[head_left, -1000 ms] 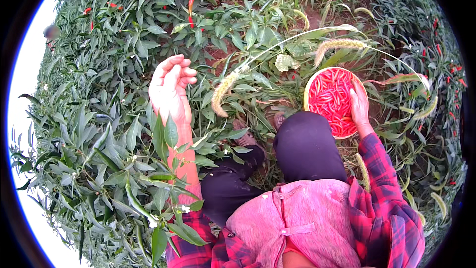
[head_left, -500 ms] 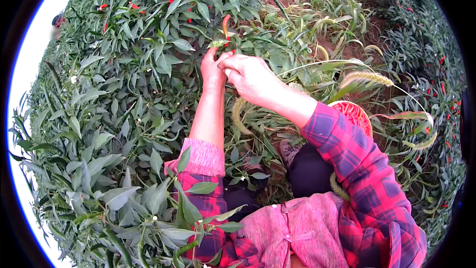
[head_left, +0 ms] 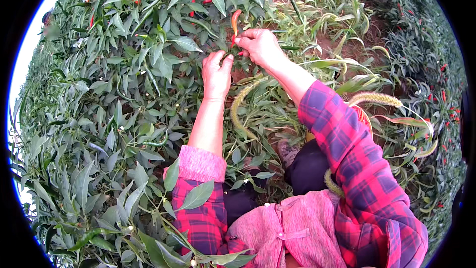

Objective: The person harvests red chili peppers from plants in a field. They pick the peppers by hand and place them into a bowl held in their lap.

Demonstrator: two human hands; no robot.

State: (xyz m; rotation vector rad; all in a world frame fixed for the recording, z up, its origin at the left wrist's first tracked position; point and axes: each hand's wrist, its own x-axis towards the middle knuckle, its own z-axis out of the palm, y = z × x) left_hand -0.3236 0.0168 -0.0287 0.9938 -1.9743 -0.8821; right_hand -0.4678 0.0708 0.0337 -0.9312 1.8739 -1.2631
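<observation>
My right hand reaches into the chili plants, thumb and forefinger pinched on a red chili pepper. Just above those fingertips an orange-red chili pepper points upward. Lower and to the left, my left hand is closed among the stems, its fingertips together. Something dark and thin shows at them, too small to name. Beside both hands are green leaves and a long green chili pepper.
A red-filled round container is partly hidden behind my right sleeve. Bristly grass seed heads arch close to my right forearm. Weeds and reddish soil separate this row from another chili row at right. Leafy branches overlap my left sleeve.
My right hand has moved up and away from the left hand, onto the red chili pepper. The left hand has shifted slightly down, and its fingers now bend over the stems.
</observation>
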